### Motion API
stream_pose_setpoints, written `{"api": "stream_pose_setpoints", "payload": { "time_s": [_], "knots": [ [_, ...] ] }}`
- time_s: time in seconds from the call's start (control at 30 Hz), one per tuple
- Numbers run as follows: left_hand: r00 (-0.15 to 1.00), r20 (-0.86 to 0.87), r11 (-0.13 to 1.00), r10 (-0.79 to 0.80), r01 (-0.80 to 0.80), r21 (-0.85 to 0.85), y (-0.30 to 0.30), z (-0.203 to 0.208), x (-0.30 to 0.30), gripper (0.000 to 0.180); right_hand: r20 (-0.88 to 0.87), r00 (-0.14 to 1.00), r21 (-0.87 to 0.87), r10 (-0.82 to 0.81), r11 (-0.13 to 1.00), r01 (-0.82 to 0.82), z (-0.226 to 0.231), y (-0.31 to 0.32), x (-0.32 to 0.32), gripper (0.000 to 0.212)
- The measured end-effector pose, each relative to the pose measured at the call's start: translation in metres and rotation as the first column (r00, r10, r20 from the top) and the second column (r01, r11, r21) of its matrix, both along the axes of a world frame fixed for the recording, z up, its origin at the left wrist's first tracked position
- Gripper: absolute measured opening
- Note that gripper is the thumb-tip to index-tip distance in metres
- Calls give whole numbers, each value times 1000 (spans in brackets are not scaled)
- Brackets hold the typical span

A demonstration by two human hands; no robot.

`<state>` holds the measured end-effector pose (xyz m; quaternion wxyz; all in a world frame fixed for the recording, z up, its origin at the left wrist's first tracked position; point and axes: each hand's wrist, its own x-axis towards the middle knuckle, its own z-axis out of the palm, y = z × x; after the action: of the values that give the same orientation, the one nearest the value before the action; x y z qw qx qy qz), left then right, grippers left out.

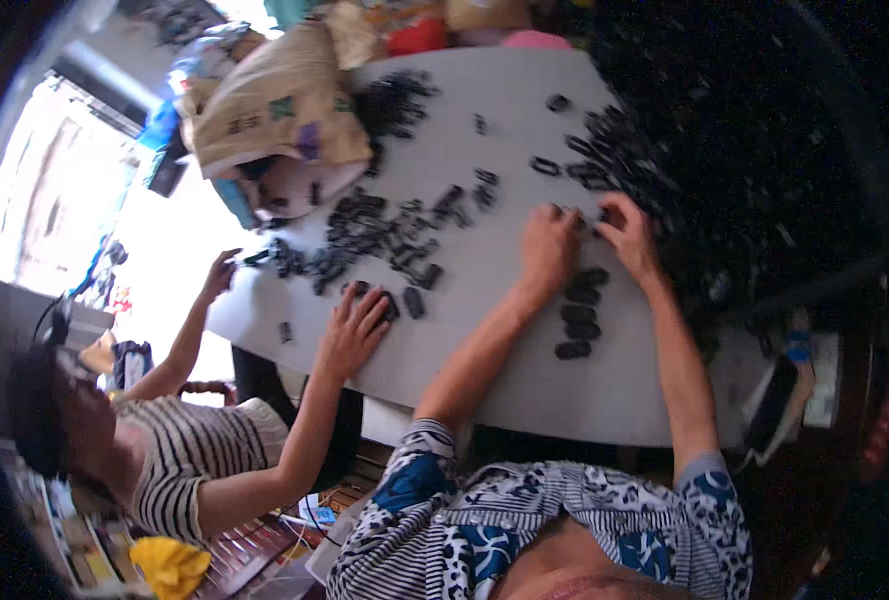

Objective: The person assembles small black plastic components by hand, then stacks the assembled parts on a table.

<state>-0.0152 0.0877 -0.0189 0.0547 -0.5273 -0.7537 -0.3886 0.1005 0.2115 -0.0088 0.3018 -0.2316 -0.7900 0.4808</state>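
Note:
My left hand [552,243] and my right hand [627,238] are close together above the grey-white table [494,340]. Both have their fingers closed, pinching small black pieces between the fingertips; the exact shape of these is blurred. Just below my hands lies a short column of black oblong parts [579,318], apart from the others. Beyond my right hand spreads a pile of black oval, ring-like parts [609,150]. A larger heap of similar black parts [384,235] covers the table left of my left hand.
A person in a striped top [204,450] sits at the left, one hand [356,328] on black parts near the heap. A printed beige sack [274,110] lies open at the far left edge. A dark mass of black pieces [744,170] fills the right side.

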Motion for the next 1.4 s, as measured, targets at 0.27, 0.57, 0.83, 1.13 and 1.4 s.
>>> {"api": "stream_pose_setpoints", "payload": {
  "time_s": [0.27, 0.57, 0.83, 1.13, 1.4],
  "knots": [
    [999, -48, 998, -20, 18, -61, -1, -10, 7, 22, 414, 899, 390, -144, 920, -33, 23, -21, 18, 28],
    [936, 180, 952, -302, 285, 112, -16, 4, -25, 41, 393, 907, 491, -152, 869, -67, 31, -16, 9, 26],
    [974, 178, 990, -141, 134, 52, -21, -5, -12, 33, 235, 972, 440, 25, 889, -130, 24, -24, 10, 30],
    [962, 213, 985, -169, 158, 64, -22, -8, -13, 33, 241, 968, 439, 76, 880, -179, 14, -30, 7, 29],
    [958, 210, 981, -194, 191, 36, -21, -5, -18, 33, 311, 947, 492, 83, 838, -235, 19, -27, 1, 20]
  ]
}}
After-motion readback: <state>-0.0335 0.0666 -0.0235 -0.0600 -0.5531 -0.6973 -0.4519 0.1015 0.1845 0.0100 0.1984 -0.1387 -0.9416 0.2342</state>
